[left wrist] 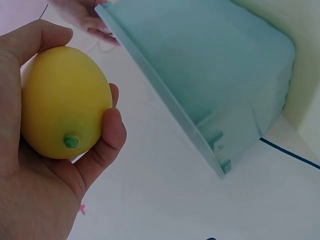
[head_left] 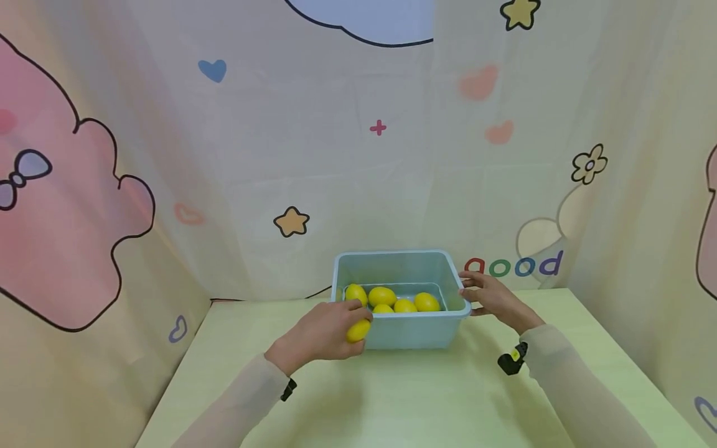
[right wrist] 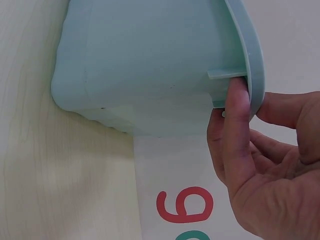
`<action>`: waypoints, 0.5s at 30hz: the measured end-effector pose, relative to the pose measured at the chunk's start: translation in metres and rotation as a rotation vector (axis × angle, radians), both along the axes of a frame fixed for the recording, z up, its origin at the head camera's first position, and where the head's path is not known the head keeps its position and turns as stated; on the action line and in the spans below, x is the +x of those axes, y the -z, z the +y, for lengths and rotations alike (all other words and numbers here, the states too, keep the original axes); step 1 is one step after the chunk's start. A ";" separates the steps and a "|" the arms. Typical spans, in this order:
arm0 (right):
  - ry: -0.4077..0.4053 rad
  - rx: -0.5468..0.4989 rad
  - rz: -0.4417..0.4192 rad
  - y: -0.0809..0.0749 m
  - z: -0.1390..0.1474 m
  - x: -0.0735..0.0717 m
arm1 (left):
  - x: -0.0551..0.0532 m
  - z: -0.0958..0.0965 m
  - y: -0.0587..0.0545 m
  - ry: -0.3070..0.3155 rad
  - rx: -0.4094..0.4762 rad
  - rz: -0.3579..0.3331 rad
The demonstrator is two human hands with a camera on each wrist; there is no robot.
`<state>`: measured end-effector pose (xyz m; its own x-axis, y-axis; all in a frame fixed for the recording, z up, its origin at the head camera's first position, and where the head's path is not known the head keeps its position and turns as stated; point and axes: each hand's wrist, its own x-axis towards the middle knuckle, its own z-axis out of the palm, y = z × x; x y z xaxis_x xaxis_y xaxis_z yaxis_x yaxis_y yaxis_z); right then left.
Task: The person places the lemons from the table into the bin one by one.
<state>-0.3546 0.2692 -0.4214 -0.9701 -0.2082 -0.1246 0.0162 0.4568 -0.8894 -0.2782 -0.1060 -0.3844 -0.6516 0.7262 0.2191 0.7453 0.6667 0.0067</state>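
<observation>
A light blue plastic bin stands near the back of the table, with several yellow lemons inside. My left hand is at the bin's front left corner and grips one lemon, its fingers and thumb curled around the fruit. The lemon's green stem end shows in the left wrist view. At the bin's right side, my right hand holds the rim, with fingers tucked under the lip and the thumb on the other side.
The bin rests on a pale wooden table. Behind it hangs a printed curtain with hearts, stars and coloured letters, and more curtain closes off both sides. A dark cord runs along the back edge, left of the bin.
</observation>
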 end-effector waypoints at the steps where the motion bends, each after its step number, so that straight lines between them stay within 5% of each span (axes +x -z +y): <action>1: -0.002 0.001 0.003 -0.001 0.000 -0.001 | -0.002 0.000 -0.002 -0.005 0.004 0.010; 15: 0.001 -0.009 0.000 0.001 0.000 -0.001 | -0.019 0.002 -0.020 -0.060 0.042 -0.026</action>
